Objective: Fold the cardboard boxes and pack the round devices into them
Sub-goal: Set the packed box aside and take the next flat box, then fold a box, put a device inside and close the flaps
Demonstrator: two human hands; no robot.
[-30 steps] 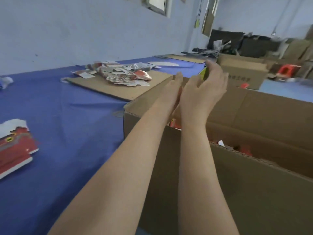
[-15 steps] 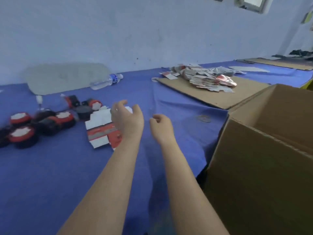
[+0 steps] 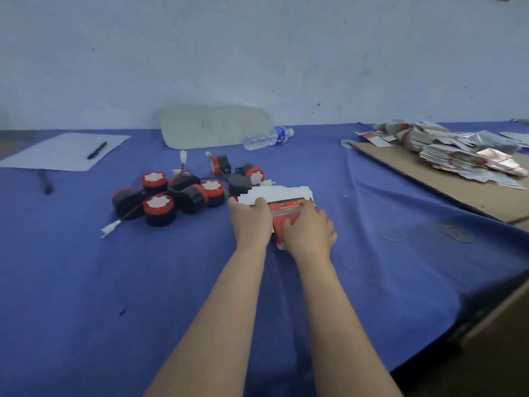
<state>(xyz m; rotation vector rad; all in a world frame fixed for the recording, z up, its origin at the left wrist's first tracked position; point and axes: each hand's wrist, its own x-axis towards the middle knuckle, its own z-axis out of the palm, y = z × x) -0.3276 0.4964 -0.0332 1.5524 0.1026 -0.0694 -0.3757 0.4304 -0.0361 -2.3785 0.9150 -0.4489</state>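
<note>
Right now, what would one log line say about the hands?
left hand: holds flat box | right hand: holds flat box | round devices: heaped left of it, unpacked

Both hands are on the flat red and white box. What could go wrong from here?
1. The left hand and right hand hold what looks like several stacked blanks. Two might lift together instead of one.
2. The devices lie close beside the blanks, with loose wires. A wire may snag on a flap, or drag a neighbour when one device is picked up.
</note>
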